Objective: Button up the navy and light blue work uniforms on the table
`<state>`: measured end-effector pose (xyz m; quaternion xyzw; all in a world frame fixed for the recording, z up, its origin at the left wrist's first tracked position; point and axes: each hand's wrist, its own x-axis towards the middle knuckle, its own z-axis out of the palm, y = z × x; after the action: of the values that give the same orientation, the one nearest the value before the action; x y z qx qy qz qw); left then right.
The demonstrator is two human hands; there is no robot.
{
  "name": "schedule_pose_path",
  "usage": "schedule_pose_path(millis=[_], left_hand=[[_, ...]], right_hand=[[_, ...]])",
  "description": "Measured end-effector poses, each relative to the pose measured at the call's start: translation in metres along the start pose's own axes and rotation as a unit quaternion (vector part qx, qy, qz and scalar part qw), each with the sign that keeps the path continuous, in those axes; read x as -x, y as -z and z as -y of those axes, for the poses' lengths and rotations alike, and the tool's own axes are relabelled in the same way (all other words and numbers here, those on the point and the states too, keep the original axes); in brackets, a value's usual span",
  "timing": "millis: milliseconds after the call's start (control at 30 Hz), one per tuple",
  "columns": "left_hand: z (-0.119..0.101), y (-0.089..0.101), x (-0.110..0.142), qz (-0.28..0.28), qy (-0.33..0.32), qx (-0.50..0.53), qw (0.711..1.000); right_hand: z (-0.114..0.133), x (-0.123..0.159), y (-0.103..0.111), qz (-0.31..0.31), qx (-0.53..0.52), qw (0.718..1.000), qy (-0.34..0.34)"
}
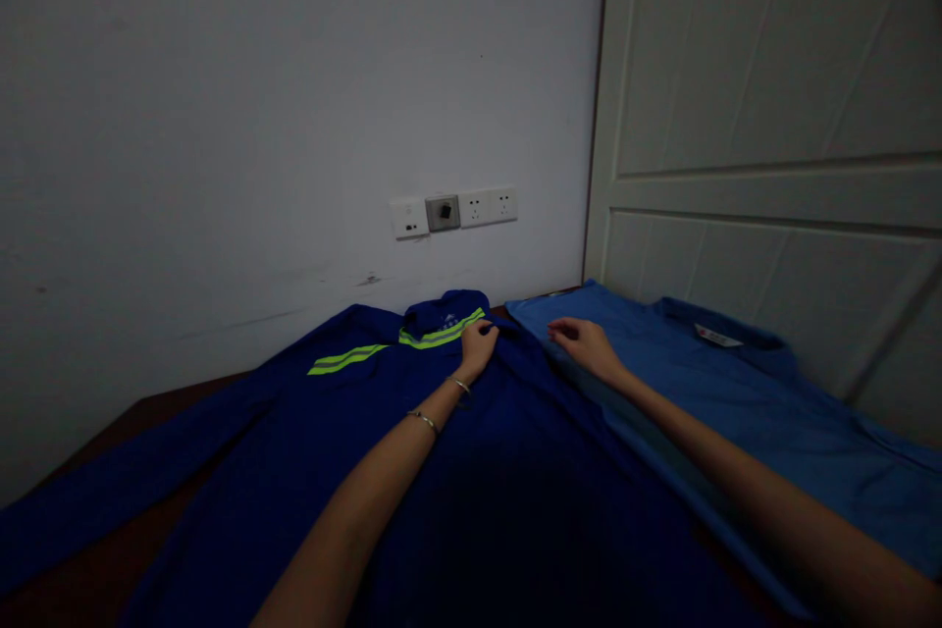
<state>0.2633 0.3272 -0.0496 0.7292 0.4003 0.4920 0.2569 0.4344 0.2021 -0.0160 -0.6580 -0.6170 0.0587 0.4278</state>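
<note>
Blue jacket (486, 442) | left fingers (475, 334) pinch it | right fingers (566, 325) curled, parted | paler shirt (692, 388) alongside, wall (294, 118) behind

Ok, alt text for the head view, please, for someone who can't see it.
A person's left hand pinches a spread dark blue garment beside its collar, near yellow-green strips; the loosely curled right hand is by a lighter blue garment alongside. Behind is a pale wall with sockets.

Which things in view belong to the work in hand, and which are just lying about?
In hand:
dark blue jacket with reflective strips
left hand, fingers gripping the jacket near its collar
right hand, apparently holding nothing

Apparently just there:
lighter blue shirt alongside
wall sockets
</note>
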Motion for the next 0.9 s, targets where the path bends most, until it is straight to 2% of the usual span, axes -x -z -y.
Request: schedule_pose_path(millis=[200, 367, 467, 567, 633, 767, 900], left_hand=[[0.019, 0.048, 0.004, -0.037, 0.091, 0.087, 0.991], [0.04, 0.073, 0.013, 0.005, 0.182, 0.186, 0.966], [0.048, 0.079, 0.019, 0.026, 0.212, 0.221, 0.951], [0.052, 0.08, 0.023, 0.041, 0.224, 0.24, 0.944], [0.055, 0.079, 0.025, 0.048, 0.224, 0.246, 0.942], [0.058, 0.078, 0.025, 0.063, 0.216, 0.244, 0.943], [0.06, 0.078, 0.026, 0.06, 0.212, 0.238, 0.946]], right_hand=[[0.003, -0.004, -0.011, 0.108, 0.102, 0.989, -0.007], [0.021, 0.006, -0.001, 0.198, 0.204, 0.959, 0.019], [0.031, 0.018, 0.013, 0.248, 0.244, 0.938, 0.012], [0.034, 0.032, 0.025, 0.329, 0.243, 0.911, -0.043], [0.032, 0.041, 0.029, 0.361, 0.237, 0.9, -0.058], [0.026, 0.055, 0.03, 0.351, 0.254, 0.901, -0.013], [0.022, 0.062, 0.024, 0.328, 0.254, 0.91, -0.019]])
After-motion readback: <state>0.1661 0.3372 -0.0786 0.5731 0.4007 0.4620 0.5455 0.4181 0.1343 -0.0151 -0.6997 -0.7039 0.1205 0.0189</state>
